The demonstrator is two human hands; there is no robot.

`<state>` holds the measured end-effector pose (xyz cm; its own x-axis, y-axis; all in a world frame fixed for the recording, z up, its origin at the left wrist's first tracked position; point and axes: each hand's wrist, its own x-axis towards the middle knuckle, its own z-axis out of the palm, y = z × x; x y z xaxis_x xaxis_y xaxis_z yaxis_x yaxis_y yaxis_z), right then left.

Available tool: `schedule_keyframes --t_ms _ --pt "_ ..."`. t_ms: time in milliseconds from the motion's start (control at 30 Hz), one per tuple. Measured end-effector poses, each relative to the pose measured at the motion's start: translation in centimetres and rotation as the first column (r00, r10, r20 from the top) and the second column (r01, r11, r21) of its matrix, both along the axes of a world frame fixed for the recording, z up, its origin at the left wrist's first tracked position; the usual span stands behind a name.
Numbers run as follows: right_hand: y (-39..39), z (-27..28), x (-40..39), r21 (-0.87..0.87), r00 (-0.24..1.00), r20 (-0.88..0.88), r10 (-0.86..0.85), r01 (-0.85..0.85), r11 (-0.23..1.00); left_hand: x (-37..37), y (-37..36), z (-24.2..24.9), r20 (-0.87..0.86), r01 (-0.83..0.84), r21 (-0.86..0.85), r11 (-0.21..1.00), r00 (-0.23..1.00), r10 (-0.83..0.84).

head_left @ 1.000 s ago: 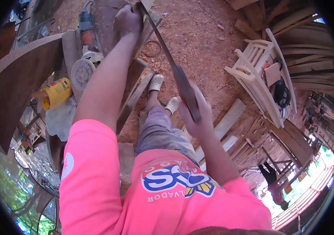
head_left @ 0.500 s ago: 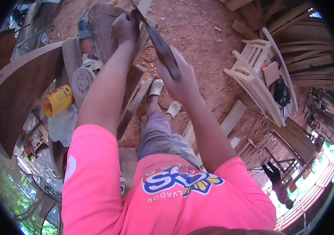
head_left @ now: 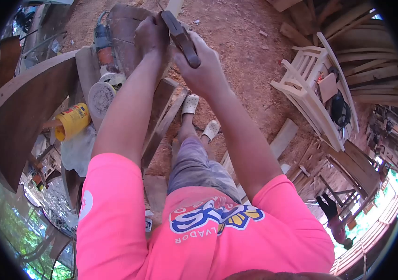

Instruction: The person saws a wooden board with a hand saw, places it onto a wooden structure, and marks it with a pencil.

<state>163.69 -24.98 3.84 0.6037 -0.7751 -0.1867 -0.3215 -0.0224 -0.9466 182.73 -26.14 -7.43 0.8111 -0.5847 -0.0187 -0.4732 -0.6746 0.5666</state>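
My right hand (head_left: 202, 65) is closed around the dark wooden handle of what looks like a handsaw (head_left: 180, 39), seen nearly edge-on. Its far end comes close to my left hand (head_left: 152, 37), which is closed beside a dark wooden slab (head_left: 123, 29). What the left fingers grip is hidden. A pale board (head_left: 174, 7) runs out past both hands. Left of my left forearm lies an angle grinder (head_left: 103, 44) with a round disc (head_left: 101, 99).
A yellow container (head_left: 75, 120) stands near a large curved wooden panel (head_left: 31, 107) on the left. On the right are a pale wooden bench (head_left: 308, 93) and stacked planks (head_left: 371, 70). Another person (head_left: 334, 221) is farther off. Wood shavings cover the ground (head_left: 241, 60).
My right hand has moved up and left, closer to my left hand. The saw has gone with it, and its long thin part now shows much less. My left hand has barely moved.
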Motion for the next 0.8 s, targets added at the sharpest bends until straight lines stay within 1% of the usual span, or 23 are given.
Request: schedule_keyframes --t_ms 67,100,133,167,200,233,300,333,367,400,433,467,500,567,600,667,733,767,800 --pt "1.6 0.1 -1.8 -0.056 0.999 0.003 -0.035 0.035 0.998 -0.7 -0.2 2.2 -0.026 -0.004 0.062 0.998 1.0 0.006" --pt "3.4 1.3 -4.1 -0.014 0.998 -0.045 -0.047 0.046 0.999 -1.0 -0.1 2.8 -0.043 -0.013 0.096 0.995 0.999 0.017" --pt "5.9 2.7 -7.5 0.035 0.994 -0.094 -0.054 0.057 0.998 -0.9 -0.1 2.6 -0.024 -0.011 0.063 0.998 1.0 0.012" --pt "8.3 2.5 -11.1 -0.017 0.998 -0.059 -0.016 0.015 1.0 -0.8 -0.1 2.0 -0.004 -0.007 0.035 0.999 1.0 0.007" --pt "10.8 4.0 -14.1 0.03 0.993 -0.114 -0.021 0.025 0.999 -0.6 0.1 1.5 0.018 -0.003 0.009 1.0 1.0 0.003" --pt "12.8 5.3 -16.5 0.079 0.985 -0.17 -0.022 0.036 0.996 -0.6 0.4 1.2 0.021 -0.005 0.002 1.0 1.0 0.005" --pt "14.1 6.8 -19.0 0.135 0.978 -0.211 0.003 0.026 0.99 -0.6 0.1 1.0 0.036 0.001 -0.018 1.0 0.999 -0.001" --pt "14.1 7.1 -18.8 0.158 0.974 -0.225 0.003 0.033 0.987 -0.6 -0.1 1.1 0.033 0.001 -0.014 1.0 0.999 -0.001" --pt "13.3 5.8 -17.5 0.132 0.981 -0.194 -0.007 0.033 0.991 -0.5 0.0 1.1 0.03 0.004 -0.01 1.0 1.0 -0.004" --pt "11.0 4.5 -14.2 0.108 0.986 -0.166 -0.016 0.034 0.994 -0.6 0.0 1.2 0.025 0.007 -0.006 1.0 1.0 -0.007" --pt "8.5 2.4 -11.7 -0.041 0.992 -0.126 0.022 -0.028 0.999 -0.6 0.0 1.3 0.007 0.015 0.019 1.0 1.0 -0.015" --pt "5.9 1.7 -7.7 0.016 0.995 -0.095 -0.005 0.006 1.0 -0.6 -0.1 1.6 -0.009 0.019 0.041 0.999 1.0 -0.018" --pt "3.5 -0.2 -4.4 -0.053 0.999 -0.049 -0.023 0.02 0.998 -0.6 -0.1 1.8 -0.024 0.02 0.066 0.998 1.0 -0.018" --pt "-0.8 -0.2 0.9 0.046 1.0 -0.019 0.004 -0.003 0.999 -0.2 -0.1 0.7 -0.016 0.02 0.044 0.999 1.0 -0.02" --pt "-0.6 0.1 0.9 0.045 1.0 -0.023 0.001 0.0 0.999 0.0 0.0 0.9 -0.013 0.015 0.03 0.999 1.0 -0.014" --pt "0.2 1.1 0.0 0.037 0.999 -0.051 -0.015 0.017 0.999 -0.4 0.0 1.2 -0.007 0.0 0.071 0.997 1.0 0.0" --pt "4.6 1.7 -5.4 -0.023 0.995 -0.078 -0.056 0.055 0.998 -0.7 -0.2 1.9 0.0 0.002 0.074 0.997 1.0 -0.002" --pt "7.0 3.3 -8.4 -0.04 0.992 -0.118 -0.054 0.049 0.998 -0.7 -0.1 2.1 0.007 0.009 0.062 0.998 1.0 -0.009" --pt "9.9 3.2 -12.0 0.011 0.99 -0.118 -0.074 0.076 0.997 -0.7 0.0 2.0 0.015 0.016 0.052 0.999 1.0 -0.016"
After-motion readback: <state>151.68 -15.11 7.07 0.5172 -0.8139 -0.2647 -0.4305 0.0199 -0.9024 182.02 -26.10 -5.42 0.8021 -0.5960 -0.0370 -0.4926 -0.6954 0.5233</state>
